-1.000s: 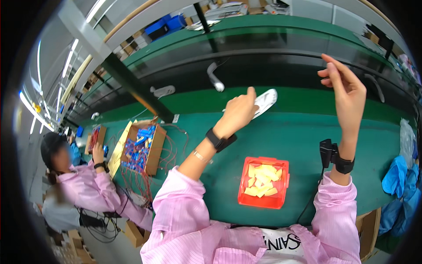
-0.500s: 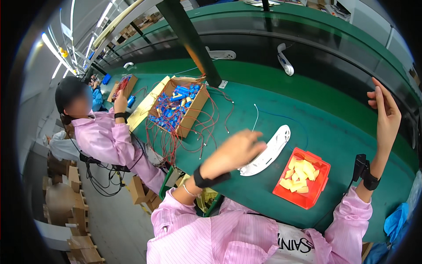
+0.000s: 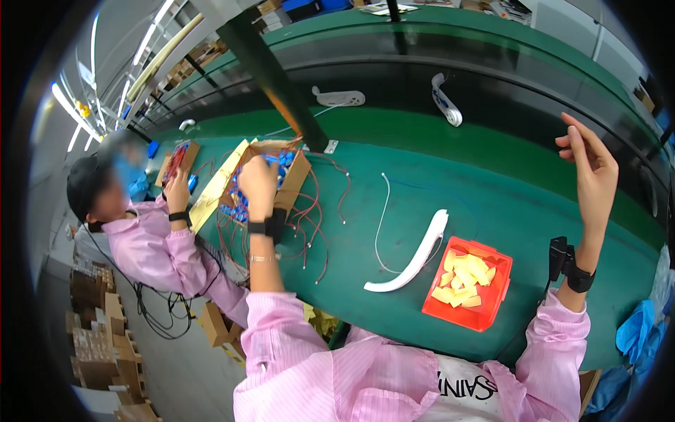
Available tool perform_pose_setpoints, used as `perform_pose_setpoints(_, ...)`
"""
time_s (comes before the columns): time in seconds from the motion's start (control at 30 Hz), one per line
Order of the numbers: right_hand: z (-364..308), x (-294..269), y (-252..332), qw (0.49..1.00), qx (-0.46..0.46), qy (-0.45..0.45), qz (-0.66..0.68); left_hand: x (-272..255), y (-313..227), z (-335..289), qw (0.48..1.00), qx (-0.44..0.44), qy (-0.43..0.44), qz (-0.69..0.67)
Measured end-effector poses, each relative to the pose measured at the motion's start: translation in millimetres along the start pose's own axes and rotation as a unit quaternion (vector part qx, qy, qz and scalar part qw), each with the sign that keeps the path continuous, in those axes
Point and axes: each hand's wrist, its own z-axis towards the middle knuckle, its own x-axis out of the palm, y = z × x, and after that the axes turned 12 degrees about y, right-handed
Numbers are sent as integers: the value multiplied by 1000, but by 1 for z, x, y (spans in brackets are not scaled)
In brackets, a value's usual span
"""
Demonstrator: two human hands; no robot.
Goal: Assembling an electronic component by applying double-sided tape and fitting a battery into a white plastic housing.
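My left hand (image 3: 259, 184) reaches over the cardboard box (image 3: 295, 181), at the blue wrapped cells (image 3: 285, 160) with red wires (image 3: 314, 211). Its fingertips are hidden behind the back of the hand, so a grip on anything does not show. My right hand (image 3: 596, 165) is raised at the right, fingers loosely stretched and slightly bent, with nothing visible in it. Between the hands, a curved white plastic shell (image 3: 422, 253) lies on its edge on the green table, untouched. A thin white wire (image 3: 380, 235) loops beside it.
A red tray (image 3: 460, 320) of yellow foam pieces (image 3: 464, 274) stands right of the shell. Two white shells (image 3: 341, 98) (image 3: 446, 105) lie beyond on the dark conveyor. A green post (image 3: 271, 77) rises behind the box. A co-worker in pink (image 3: 151, 243) sits at the left.
My left hand has moved from beside the white shell, leftward and away from me, to the box. The shell has turned from flat onto its edge. My right hand stays raised, fingers slightly more bent.
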Motion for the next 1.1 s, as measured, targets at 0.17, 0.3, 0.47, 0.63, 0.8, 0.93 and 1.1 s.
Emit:
perform_pose_setpoints(0.17,-4,23,4,995,19,65,78,-100,-98,-63,893,164,-132,-398)
perform_pose_setpoints(0.3,-21,66,11,970,17,235,62,-122,-176,-111,811,386,-141,-416)
perform_pose_setpoints(0.47,-30,83,25,864,65,233,441,-100,-247,-128,682,488,-172,-517)
perform_pose_setpoints(0.63,-23,71,17,850,31,123,511,-108,-278,-131,698,475,-156,-513)
perform_pose_setpoints(0.8,-12,47,9,937,-52,64,339,-136,-281,-122,712,442,-126,-530)
perform_pose_setpoints(0.93,-18,49,16,943,-61,102,312,-146,-283,-134,686,440,-78,-575)
perform_pose_setpoints(1.1,-22,45,24,964,-86,112,225,-140,-275,-139,667,390,-11,-635)
